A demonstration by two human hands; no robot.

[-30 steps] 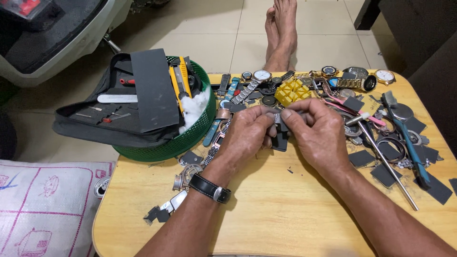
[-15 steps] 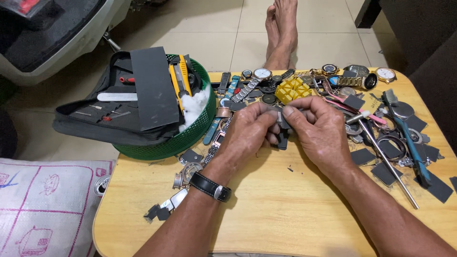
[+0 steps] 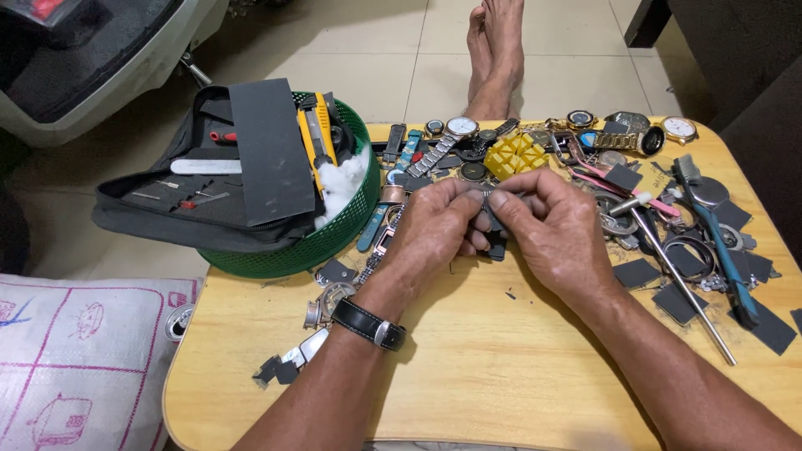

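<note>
While the light wooden table [image 3: 518, 367] carries a round green plastic basket [image 3: 334, 238] at its left, the left hand [image 3: 439, 234] and right hand [image 3: 551, 230] meet mid-table, fingertips pinched shut on a small dark watch strap [image 3: 496, 244], just before a yellow ridged plastic block [image 3: 514, 154].

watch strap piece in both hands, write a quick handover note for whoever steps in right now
Left hand: fingers pinched on the dark watch strap piece, black wristwatch on that wrist.
Right hand: fingers pinched on the same piece from the other side, held just above the wooden table.
Around it: yellow holder block behind the hands, loose watches and straps along the far edge, long metal rod and blue-handled tool to the right, green basket with a black tool pouch to the left.
Done: piece picked up and gripped by both hands.
Left: what the fingers are doing to it is hidden; no tool is in hand.
</note>
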